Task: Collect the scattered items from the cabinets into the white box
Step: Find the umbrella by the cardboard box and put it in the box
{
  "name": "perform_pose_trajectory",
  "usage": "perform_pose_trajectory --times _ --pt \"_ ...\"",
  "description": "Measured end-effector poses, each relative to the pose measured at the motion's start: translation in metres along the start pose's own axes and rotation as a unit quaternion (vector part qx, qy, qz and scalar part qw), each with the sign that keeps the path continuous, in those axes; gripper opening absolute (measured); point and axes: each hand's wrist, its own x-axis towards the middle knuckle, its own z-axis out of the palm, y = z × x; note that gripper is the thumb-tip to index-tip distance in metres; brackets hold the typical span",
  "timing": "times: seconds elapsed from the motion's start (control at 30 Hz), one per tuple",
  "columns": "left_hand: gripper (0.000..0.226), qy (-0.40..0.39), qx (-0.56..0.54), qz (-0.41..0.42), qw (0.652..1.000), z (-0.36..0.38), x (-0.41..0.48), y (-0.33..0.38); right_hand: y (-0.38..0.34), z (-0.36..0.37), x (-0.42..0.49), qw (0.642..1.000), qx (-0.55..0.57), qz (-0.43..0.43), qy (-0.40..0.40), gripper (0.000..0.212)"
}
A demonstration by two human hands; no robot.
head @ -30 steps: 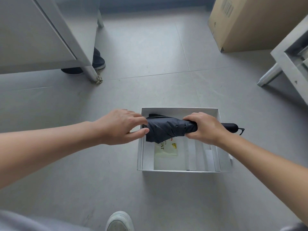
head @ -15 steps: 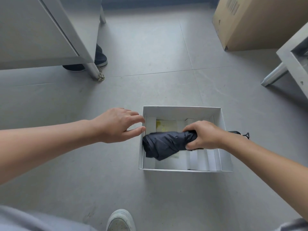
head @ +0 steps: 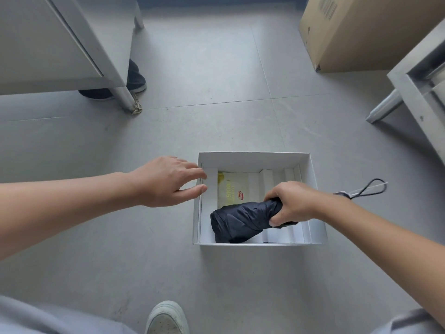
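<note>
The white box [head: 252,158] stands open on the grey floor in front of me. My right hand [head: 292,202] grips a folded black umbrella [head: 243,221], whose canopy end lies low inside the box near the front wall. Its wrist strap [head: 370,189] loops out past the box's right wall. A yellow and white packet [head: 232,189] lies flat on the box bottom. My left hand [head: 168,180] hovers at the box's left wall with fingers extended and holds nothing.
A grey cabinet [head: 60,44] on legs stands at the left, with another person's dark shoe [head: 134,79] behind its leg. A cardboard box [head: 361,30] sits at the far right, and a second grey cabinet [head: 419,88] is beside it. My white shoe [head: 166,318] is at the bottom.
My right hand has lowered the umbrella into the box and toward its front wall. My left hand has let go of the canopy end and now stays at the left wall.
</note>
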Motion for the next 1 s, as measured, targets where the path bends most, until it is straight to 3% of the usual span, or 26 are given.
perform_pose_trajectory --times 0.23,0.4,0.57,0.77,0.87,1.0 --pt "0.065 0.015 -0.006 0.001 1.000 0.001 0.002 -0.003 -0.002 -0.001 0.005 0.999 0.007 0.021 -0.046 0.031" --pt "0.064 0.017 -0.006 0.005 1.000 0.004 0.002 -0.002 0.004 -0.008 -0.001 0.999 -0.030 0.031 -0.024 0.033" --pt "0.068 0.002 0.009 0.008 1.000 0.009 -0.002 -0.005 -0.001 0.015 0.005 0.999 0.029 0.012 -0.019 0.023" --pt "0.067 0.013 0.003 0.007 1.000 0.011 0.003 -0.007 0.000 0.016 0.010 0.996 0.078 0.024 -0.048 0.048" --pt "0.070 0.010 0.004 0.011 1.000 0.011 0.005 -0.004 -0.003 0.011 0.010 0.996 0.088 0.025 -0.005 0.071" --pt "0.066 0.001 0.014 0.017 1.000 0.008 0.009 -0.004 -0.006 0.003 0.008 0.994 0.081 0.010 0.075 0.061"
